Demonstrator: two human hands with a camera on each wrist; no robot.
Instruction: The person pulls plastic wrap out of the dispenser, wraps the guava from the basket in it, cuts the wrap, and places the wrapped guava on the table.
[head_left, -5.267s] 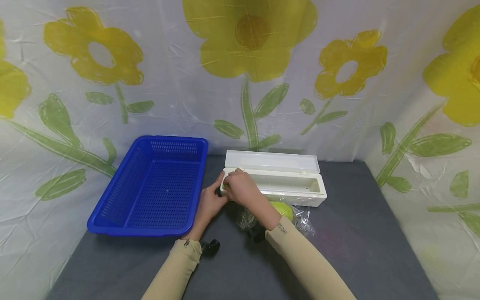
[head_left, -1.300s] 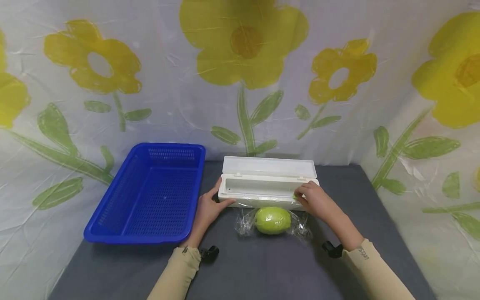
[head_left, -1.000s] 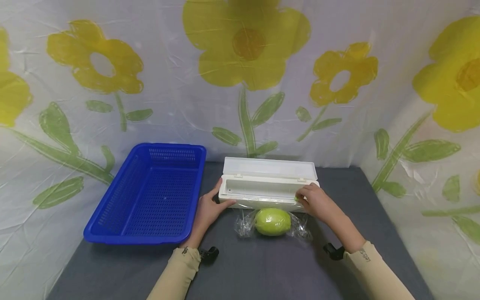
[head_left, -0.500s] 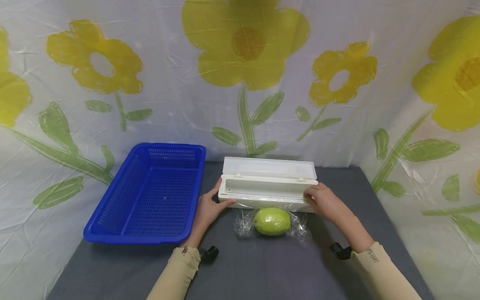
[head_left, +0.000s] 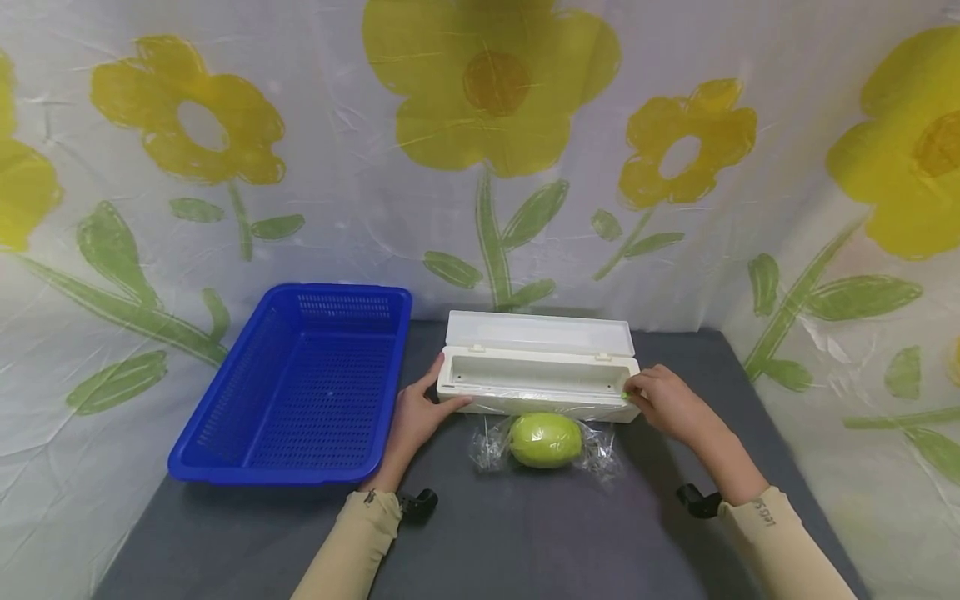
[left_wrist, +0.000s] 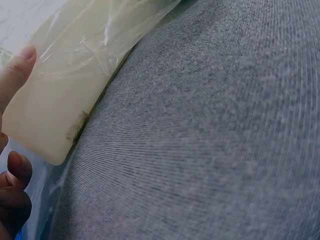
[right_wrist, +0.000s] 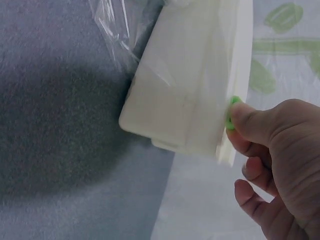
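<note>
A long white cling film dispenser (head_left: pixel 615 412) lies with its lid raised, a strip of clear film draped over its front. My left hand (head_left: pixel 411 421) grips its left end, the thumb (left_wrist: pixel 19 67) on the front face in the left wrist view. At the right end, my right hand (head_left: pixel 666 402) pinches a small green slide cutter (right_wrist: pixel 233 113) between thumb and index finger on the front edge. Just before the box sits a yellow-green oval fruit (head_left: pixel 545 440), wrapped in clear film that bunches up on both sides.
A blue perforated plastic basket (head_left: pixel 176 468) stands to the left, beside my left forearm. The hinged lid (head_left: pixel 540 332) leans back close to a flower-printed curtain (head_left: pixel 337 208). Grey cloth (head_left: pixel 540 533) covers the table.
My right hand has slid rightward along the dispenser's front edge with the slide cutter, from the left end to the right end. My left hand keeps its grip at the left end.
</note>
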